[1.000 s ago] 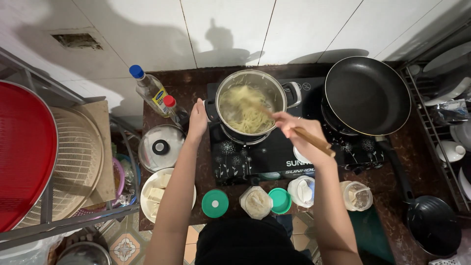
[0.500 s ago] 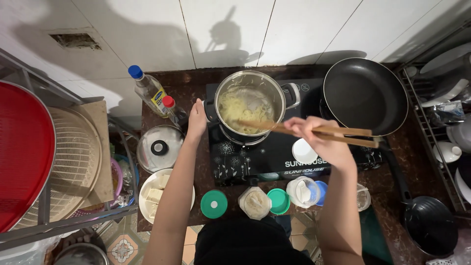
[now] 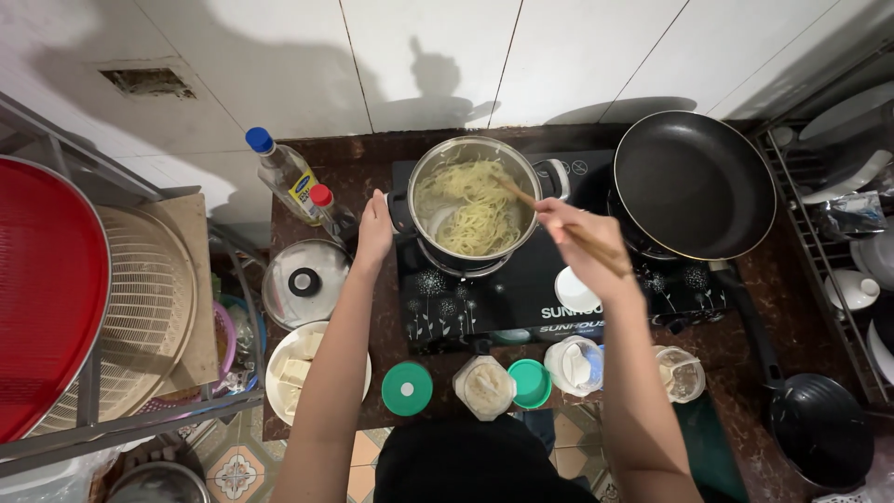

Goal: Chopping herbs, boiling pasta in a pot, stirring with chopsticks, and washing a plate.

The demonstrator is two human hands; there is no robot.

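So the left hand [image 3: 375, 226] grips the steel pot [image 3: 473, 206] by its side handle on the black stove [image 3: 521, 279], while the right hand [image 3: 582, 237] pinches wooden chopsticks [image 3: 559, 222] dipped into the noodles [image 3: 477, 212].

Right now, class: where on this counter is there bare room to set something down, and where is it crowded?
Bare patches: the brown counter behind the pot, between the oil bottle and the wall, and the stove glass in front of the pot. The front edge is crowded with jars, lids and a tofu bowl.

Home kitchen: stove [image 3: 521, 289], frying pan [image 3: 694, 183], dish rack [image 3: 843, 233].
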